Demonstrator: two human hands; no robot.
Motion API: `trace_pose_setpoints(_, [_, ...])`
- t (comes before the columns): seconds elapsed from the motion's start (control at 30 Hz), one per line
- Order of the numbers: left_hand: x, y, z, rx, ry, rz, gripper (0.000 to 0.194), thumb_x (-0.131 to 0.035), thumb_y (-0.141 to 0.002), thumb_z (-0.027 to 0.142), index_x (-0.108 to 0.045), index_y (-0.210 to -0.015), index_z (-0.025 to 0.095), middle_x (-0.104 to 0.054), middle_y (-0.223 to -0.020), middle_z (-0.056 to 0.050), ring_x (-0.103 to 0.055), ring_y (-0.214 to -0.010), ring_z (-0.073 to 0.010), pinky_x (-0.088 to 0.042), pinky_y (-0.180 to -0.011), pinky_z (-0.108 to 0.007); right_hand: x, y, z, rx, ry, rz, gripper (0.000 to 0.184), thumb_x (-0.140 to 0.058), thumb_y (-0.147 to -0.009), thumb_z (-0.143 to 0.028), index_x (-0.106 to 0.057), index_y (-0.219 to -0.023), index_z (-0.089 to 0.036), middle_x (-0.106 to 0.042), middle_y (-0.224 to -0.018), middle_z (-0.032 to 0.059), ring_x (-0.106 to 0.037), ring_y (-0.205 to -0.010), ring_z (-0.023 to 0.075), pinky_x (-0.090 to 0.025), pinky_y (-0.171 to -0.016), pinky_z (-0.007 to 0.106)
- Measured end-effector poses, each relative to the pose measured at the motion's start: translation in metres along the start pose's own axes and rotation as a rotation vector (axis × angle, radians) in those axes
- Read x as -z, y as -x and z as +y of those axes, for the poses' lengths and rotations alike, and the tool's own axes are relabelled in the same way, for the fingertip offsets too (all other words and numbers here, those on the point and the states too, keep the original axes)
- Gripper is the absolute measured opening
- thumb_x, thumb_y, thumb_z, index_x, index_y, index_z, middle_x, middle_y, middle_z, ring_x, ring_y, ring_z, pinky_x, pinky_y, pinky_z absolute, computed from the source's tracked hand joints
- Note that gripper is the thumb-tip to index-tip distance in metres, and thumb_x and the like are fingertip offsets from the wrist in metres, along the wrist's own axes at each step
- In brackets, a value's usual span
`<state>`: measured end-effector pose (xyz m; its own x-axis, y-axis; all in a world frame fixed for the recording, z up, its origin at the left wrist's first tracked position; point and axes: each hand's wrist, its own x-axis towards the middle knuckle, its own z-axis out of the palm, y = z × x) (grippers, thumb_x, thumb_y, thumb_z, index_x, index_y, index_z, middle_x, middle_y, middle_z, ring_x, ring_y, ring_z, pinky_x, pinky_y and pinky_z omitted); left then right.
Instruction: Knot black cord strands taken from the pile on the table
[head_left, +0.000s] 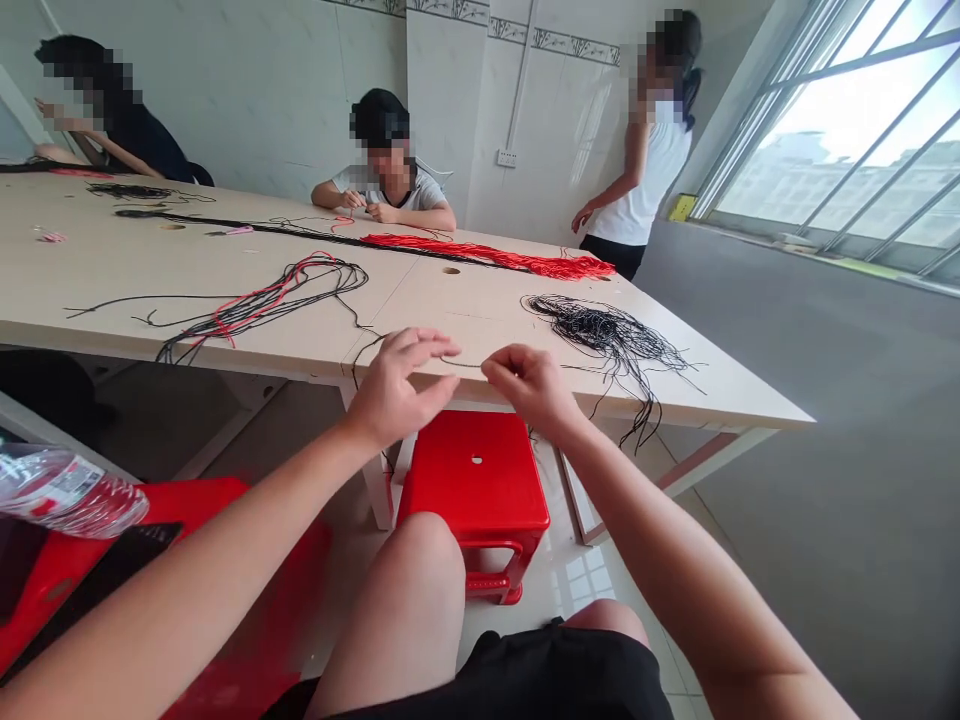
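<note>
My left hand [401, 388] is at the near edge of the table, its fingers stretched out and the thumb apart. A thin black cord [466, 364] runs from behind its fingertips to my right hand [534, 388]. The right hand is closed, thumb and finger pinched on this cord. To the right of it lies a loose tangle of black cords [600, 325], with some ends hanging over the table edge. On the left a looped bundle of black and red cords [281, 300] rests on the table top.
A long bunch of red cords [487, 252] and a black strand bundle [247, 227] cross the table [420, 300]. A red stool [476, 465] stands below the edge. A plastic bottle [71, 490] is at lower left. A person [390, 185] sits opposite, another sits far left, and one stands right.
</note>
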<state>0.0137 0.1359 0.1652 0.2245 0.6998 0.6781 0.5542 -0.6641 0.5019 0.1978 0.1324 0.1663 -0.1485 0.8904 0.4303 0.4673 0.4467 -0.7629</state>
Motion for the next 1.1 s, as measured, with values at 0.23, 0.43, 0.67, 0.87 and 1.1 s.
trace_pose_setpoints(0.23, [0.026,0.109,0.059,0.292,0.39,-0.097,0.01,-0.066,-0.074,0.025,-0.07,-0.083,0.027,-0.068,-0.09,-0.002,-0.064,-0.085,-0.0187,-0.052,-0.08,-0.029,-0.026,0.106,-0.042,-0.098,-0.375,-0.173,0.017,-0.056,-0.078,-0.032,-0.058,-0.07,-0.017,-0.055,-0.064,-0.0009,-0.043,-0.057,0.0099,-0.034,-0.052,0.023])
trace_pose_setpoints(0.43, [0.04,0.14,0.079,0.465,0.471,-0.104,0.018,-0.071,-0.071,0.028,-0.07,-0.089,0.024,-0.071,-0.086,-0.003,-0.067,-0.081,-0.0184,-0.054,-0.08,-0.028,-0.033,0.145,-0.057,-0.162,-0.458,-0.216,0.019,-0.058,-0.078,-0.034,-0.057,-0.07,-0.017,-0.05,-0.06,-0.0028,-0.038,-0.052,0.0084,-0.029,-0.047,0.022])
trace_pose_setpoints(0.67, [0.058,0.155,0.082,0.425,0.354,-0.13,0.031,-0.07,-0.071,0.031,-0.071,-0.102,0.032,-0.073,-0.092,-0.003,-0.069,-0.084,-0.0217,-0.055,-0.083,-0.031,-0.041,0.16,-0.065,-0.151,-0.426,-0.212,0.021,-0.058,-0.079,-0.035,-0.059,-0.07,-0.016,-0.05,-0.061,-0.0024,-0.039,-0.055,0.0088,-0.03,-0.049,0.022])
trace_pose_setpoints(0.87, [0.059,0.159,0.074,0.268,0.227,-0.168,0.029,-0.067,-0.073,0.029,-0.071,-0.1,0.04,-0.074,-0.088,-0.001,-0.07,-0.078,-0.0221,-0.057,-0.077,-0.031,-0.052,0.166,-0.056,-0.255,-0.493,-0.269,0.023,-0.059,-0.078,-0.038,-0.06,-0.07,-0.016,-0.051,-0.061,-0.0018,-0.038,-0.053,0.0081,-0.029,-0.046,0.021])
trace_pose_setpoints(1.1, [0.053,0.162,0.076,0.079,0.125,-0.241,0.045,-0.059,-0.077,0.019,-0.063,-0.112,0.047,-0.072,-0.089,0.002,-0.068,-0.078,-0.019,-0.056,-0.07,-0.026,-0.057,0.175,-0.047,-0.217,-0.597,-0.259,0.022,-0.059,-0.078,-0.035,-0.057,-0.066,-0.017,-0.055,-0.068,-0.0001,-0.045,-0.061,0.01,-0.036,-0.055,0.022])
